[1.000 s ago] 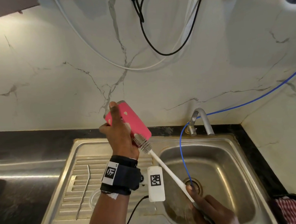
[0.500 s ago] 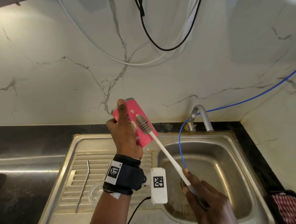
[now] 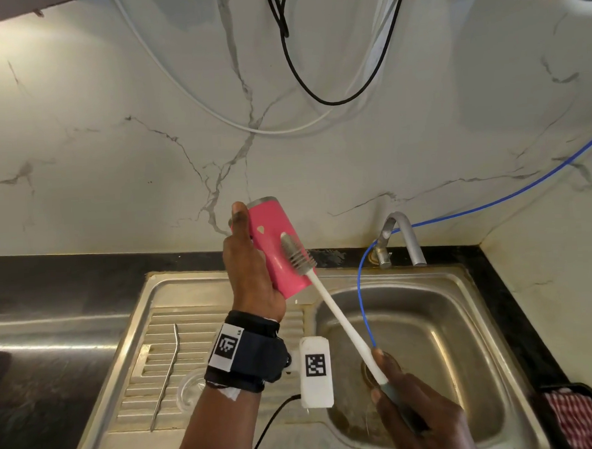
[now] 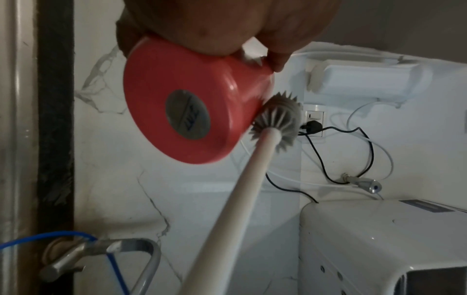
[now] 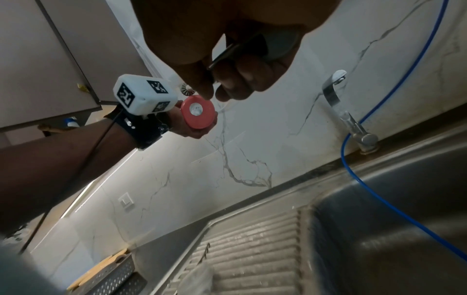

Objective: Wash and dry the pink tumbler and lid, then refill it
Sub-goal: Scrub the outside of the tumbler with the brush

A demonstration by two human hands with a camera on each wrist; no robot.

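The left hand [image 3: 252, 271] is holding the pink tumbler [image 3: 277, 246] up in the air, above the back edge of the sink [image 3: 462, 284]. Its fingers are wrapping around the side of the cup, and the thumb is lying along it toward the silver rim. The cup is tilting, with its open end pointing up toward the wall and its flat bottom pointing down toward the person. In the left wrist view, a gray round sticker is showing on the bottom of the cup. The right hand [image 3: 421, 410] is gripping the dark end of a long brush [image 3: 341, 321] over the sink bowl, with its fingers curling tight around the handle. The white stick of the brush is reaching up to the cup, and the gray bristle head [image 3: 298, 255] is touching the outside of the cup, near its lower half. A thin metal straw [image 3: 165, 372] is lying on the ribbed drain board to the left. A blue tube [image 3: 363, 296] is hanging from the tap [image 3: 403, 239] down into the sink bowl. A red checked cloth [image 3: 579, 419] is sitting in a black tray at the far right.
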